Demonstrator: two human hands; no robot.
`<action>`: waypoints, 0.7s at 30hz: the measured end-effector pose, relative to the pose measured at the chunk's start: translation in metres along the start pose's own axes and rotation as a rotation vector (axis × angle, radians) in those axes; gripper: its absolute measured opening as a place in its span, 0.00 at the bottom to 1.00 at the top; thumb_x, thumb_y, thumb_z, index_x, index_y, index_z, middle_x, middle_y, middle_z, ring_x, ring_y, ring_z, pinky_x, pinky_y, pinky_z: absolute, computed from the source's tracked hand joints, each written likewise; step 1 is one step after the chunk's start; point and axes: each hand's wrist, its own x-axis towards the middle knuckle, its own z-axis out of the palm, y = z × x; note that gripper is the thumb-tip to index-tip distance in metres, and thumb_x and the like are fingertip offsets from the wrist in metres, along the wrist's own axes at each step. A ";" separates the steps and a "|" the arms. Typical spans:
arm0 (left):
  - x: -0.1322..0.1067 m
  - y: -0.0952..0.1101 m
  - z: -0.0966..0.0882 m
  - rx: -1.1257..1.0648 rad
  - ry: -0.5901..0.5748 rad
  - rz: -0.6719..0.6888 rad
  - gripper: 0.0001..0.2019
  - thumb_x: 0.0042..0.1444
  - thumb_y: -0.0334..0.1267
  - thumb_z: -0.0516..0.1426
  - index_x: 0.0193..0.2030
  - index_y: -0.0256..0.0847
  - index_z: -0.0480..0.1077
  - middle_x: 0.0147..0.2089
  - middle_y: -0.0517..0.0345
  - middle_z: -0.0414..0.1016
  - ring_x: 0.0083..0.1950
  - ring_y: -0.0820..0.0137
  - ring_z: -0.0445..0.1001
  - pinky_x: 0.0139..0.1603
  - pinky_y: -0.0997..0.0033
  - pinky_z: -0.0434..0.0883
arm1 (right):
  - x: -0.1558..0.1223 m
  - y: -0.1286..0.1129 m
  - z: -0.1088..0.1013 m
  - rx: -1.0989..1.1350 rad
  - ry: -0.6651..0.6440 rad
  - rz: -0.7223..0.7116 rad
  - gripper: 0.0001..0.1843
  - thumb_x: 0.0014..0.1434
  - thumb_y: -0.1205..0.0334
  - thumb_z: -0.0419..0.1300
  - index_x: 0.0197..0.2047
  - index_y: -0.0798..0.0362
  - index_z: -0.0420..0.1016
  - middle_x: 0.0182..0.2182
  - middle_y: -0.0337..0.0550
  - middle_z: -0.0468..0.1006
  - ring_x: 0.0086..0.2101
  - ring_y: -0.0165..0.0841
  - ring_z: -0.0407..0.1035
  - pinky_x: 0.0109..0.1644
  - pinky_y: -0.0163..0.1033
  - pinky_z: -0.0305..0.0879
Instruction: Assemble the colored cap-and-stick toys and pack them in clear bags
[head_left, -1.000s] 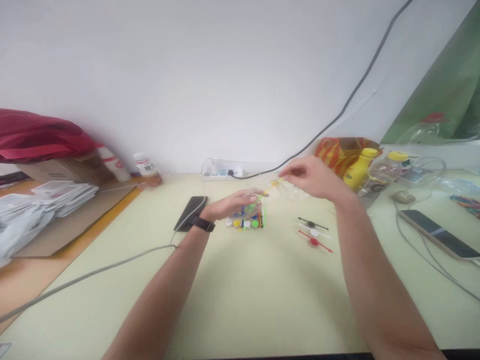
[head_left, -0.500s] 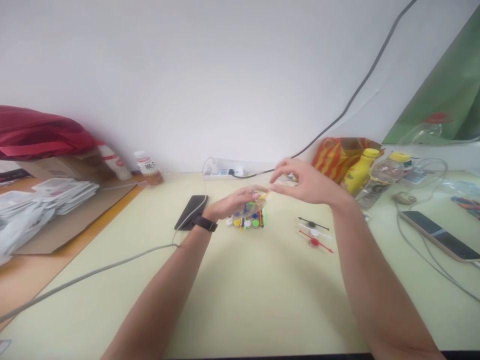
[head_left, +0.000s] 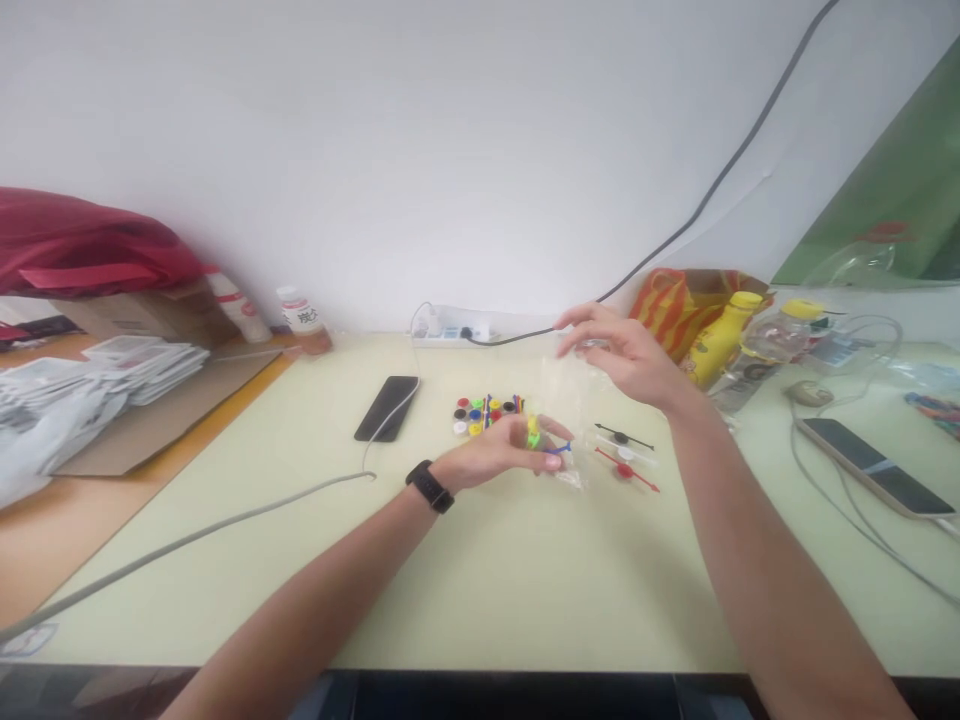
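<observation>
My left hand (head_left: 499, 448) is closed around the lower part of a clear plastic bag (head_left: 566, 395). Small spinner pieces in green, yellow and blue (head_left: 559, 449) show at its fingers. Higher and to the right, my right hand (head_left: 619, 350) has its fingers curled at the bag's upper edge and seems to pinch the film, though the contact is faint. Behind my left hand lie rows of coloured spinners (head_left: 475, 412), partly hidden. Under my right forearm, a black arrow spinner (head_left: 621, 438), a white one (head_left: 625, 455) and a red one (head_left: 624, 469) rest side by side on the table.
A black phone (head_left: 387, 408) with a cable lies left of the spinners. A power strip (head_left: 446, 333) sits against the wall. At the right are a striped bag (head_left: 660, 300), a yellow bottle (head_left: 724, 335) and another phone (head_left: 874, 465). Flat white packs (head_left: 142, 365) are stacked at left.
My left hand has come nearer and to the right with the bag, uncovering more of the spinner rows. My right hand has shifted slightly right, and the view has tilted a little.
</observation>
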 end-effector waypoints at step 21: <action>-0.038 -0.030 0.012 0.616 0.357 0.048 0.24 0.59 0.50 0.64 0.59 0.43 0.73 0.53 0.49 0.79 0.52 0.58 0.76 0.53 0.59 0.72 | -0.089 0.085 0.002 -0.300 -0.425 0.581 0.12 0.58 0.53 0.60 0.35 0.51 0.80 0.38 0.46 0.83 0.41 0.41 0.74 0.42 0.41 0.68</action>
